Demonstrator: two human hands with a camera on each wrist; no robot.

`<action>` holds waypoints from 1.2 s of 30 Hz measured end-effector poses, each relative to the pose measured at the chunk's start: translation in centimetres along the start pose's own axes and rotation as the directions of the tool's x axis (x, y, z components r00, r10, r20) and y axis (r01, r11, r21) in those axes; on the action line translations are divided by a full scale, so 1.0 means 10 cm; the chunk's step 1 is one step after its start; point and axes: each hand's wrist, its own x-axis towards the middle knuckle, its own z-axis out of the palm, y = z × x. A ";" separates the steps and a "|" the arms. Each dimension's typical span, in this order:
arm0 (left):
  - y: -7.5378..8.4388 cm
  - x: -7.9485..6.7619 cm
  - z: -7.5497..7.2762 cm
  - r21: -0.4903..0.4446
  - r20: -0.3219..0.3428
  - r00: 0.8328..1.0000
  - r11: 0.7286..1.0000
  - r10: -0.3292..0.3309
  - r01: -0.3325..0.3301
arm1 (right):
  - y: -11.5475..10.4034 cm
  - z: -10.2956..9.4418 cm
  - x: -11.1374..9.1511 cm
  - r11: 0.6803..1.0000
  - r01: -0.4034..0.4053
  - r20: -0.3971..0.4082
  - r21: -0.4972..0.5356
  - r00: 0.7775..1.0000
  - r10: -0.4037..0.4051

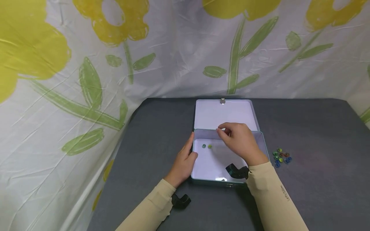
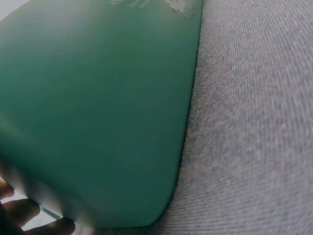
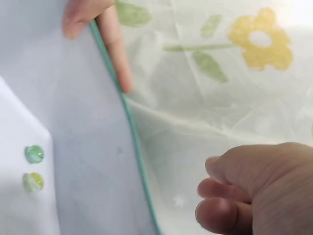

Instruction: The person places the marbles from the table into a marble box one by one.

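Observation:
My left hand point(image 1: 183, 160) grips the left wall of an open tin box point(image 1: 203, 177), thumb inside the rim and fingers outside. In the left wrist view its fingers point(image 2: 54, 226) lie at the lower left, by the box's green outer side point(image 2: 105, 112). Over the box's back part, my right hand point(image 1: 240, 141) is raised with thumb and fingertips drawn close together; I cannot tell whether something is pinched between them. On the white box floor sit a green glass marble point(image 3: 34, 154) and a yellow-green glass marble point(image 3: 33, 182), side by side near the left wall.
The white-lined lid point(image 1: 224, 114) lies folded back behind the box, a metal clasp point(image 1: 222, 101) at its far edge. Several coloured marbles point(image 1: 281, 159) are clustered on the dark grey table point(image 1: 323, 192), right of the box. A flower-printed curtain point(image 1: 179, 57) hangs behind.

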 end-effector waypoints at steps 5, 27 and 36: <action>0.00 0.00 -0.01 -0.010 0.005 1.000 1.000 0.007 -0.007 | -0.01 -0.07 -0.02 1.000 0.019 -0.047 0.000 0.999 -0.019; -0.07 0.02 0.00 -0.016 0.003 0.999 0.999 0.038 -0.038 | 0.32 -0.81 -0.33 0.985 -0.165 -0.102 -0.043 0.982 0.160; -0.08 0.03 0.03 -0.021 0.003 1.000 0.999 0.028 -0.028 | 0.62 -1.10 -0.54 0.950 -0.306 -0.083 -0.060 0.950 0.301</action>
